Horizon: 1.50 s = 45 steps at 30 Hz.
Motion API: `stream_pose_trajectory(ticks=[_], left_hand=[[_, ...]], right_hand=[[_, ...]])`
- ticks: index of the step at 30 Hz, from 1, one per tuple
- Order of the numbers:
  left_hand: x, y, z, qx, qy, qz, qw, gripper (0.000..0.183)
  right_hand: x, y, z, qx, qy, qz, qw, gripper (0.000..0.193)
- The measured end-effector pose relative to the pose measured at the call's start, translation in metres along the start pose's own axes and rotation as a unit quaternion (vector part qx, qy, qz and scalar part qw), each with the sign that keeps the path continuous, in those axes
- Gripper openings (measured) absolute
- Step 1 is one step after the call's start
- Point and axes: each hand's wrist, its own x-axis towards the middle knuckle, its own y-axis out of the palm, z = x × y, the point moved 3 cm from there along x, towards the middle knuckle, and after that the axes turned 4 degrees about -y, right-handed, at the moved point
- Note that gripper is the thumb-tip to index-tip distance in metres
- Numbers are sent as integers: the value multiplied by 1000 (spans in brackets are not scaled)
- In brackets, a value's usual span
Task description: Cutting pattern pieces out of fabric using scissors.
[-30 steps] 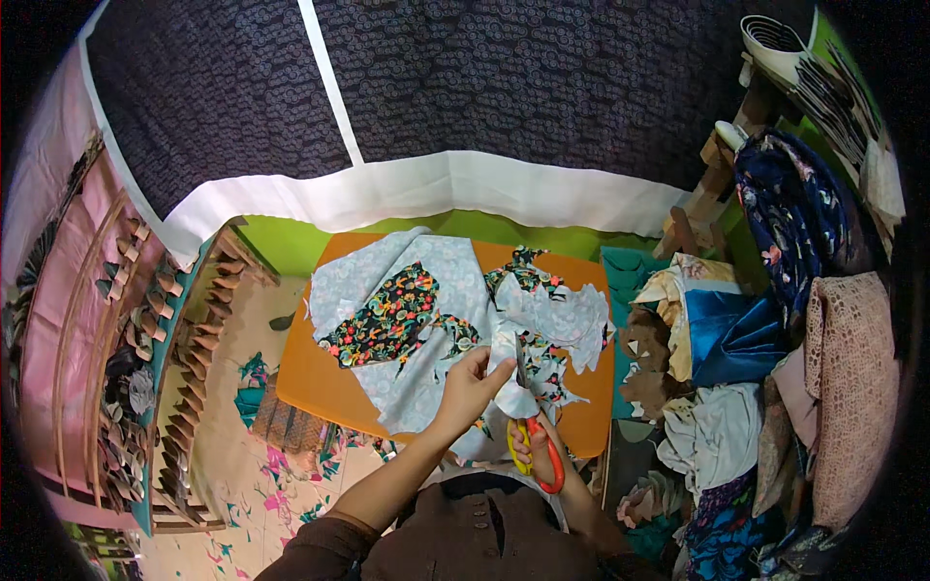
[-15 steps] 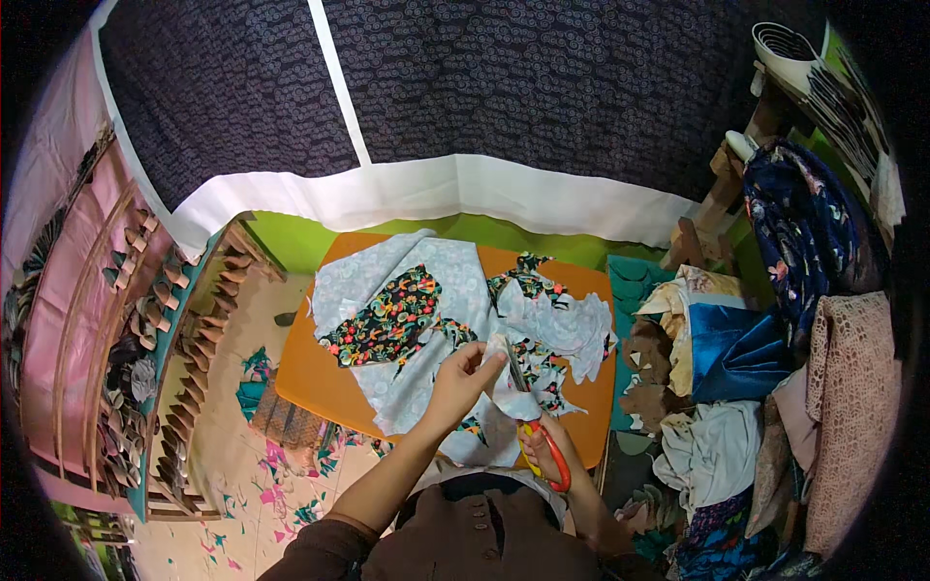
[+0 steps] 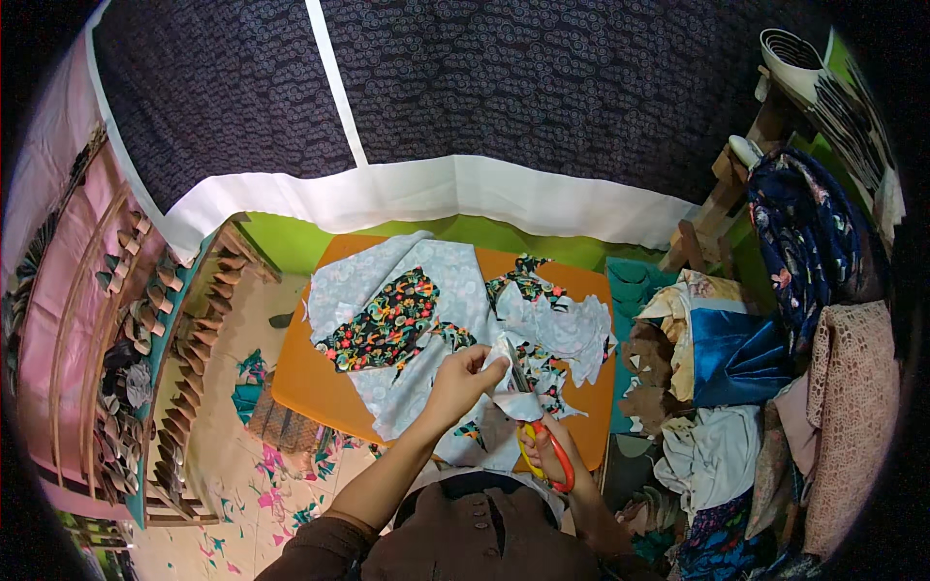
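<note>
My left hand (image 3: pixel 465 380) pinches a pale scrap of fabric (image 3: pixel 500 352) between thumb and fingers over the table's near half. Close to its right, my right hand (image 3: pixel 554 447) is closed round the red and yellow handles of a pair of scissors (image 3: pixel 562 470). Their metal blades point away from me, beside the left fingertips and against the held fabric; how far they are apart is hard to tell. Beneath lies a large cloth (image 3: pixel 397 261), pale side up, with a black floral piece (image 3: pixel 387 320) on it. More cut floral pieces (image 3: pixel 572 329) lie to the right.
The cloth covers much of an orange table (image 3: pixel 302 373). Shoe-shaped forms fill a rack (image 3: pixel 189 368) at left. Small scraps (image 3: pixel 271 494) litter the floor. Folded fabrics, among them a shiny blue one (image 3: pixel 731 353), are piled at right. A dark patterned curtain (image 3: pixel 542 87) hangs at the back.
Both hands stay almost in place, with the left fingers shifted slightly on the scrap. The scissors and the fabric at their blades have moved a little. The large cloth lies as before.
</note>
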Motion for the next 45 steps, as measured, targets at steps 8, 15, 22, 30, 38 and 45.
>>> stream_pose_trajectory(ticks=[8,15,22,30,38,45], left_hand=[[4,-12,-4,51,-37,106,992,22],[7,-29,-10,122,-29,109,986,22],[11,-40,-1,15,-35,101,994,17],[9,-45,-6,47,-32,88,994,14],[11,-63,-3,57,-40,79,994,15],[12,-71,-9,110,-20,146,983,19]], right_hand=[[8,5,-5,-33,-49,29,998,70],[10,15,-10,99,88,11,991,70],[18,22,-8,-15,29,11,999,69],[27,24,-21,-151,-47,-10,987,70],[29,35,-13,-272,-66,-54,958,55],[30,44,-25,-207,-58,-57,975,60]])
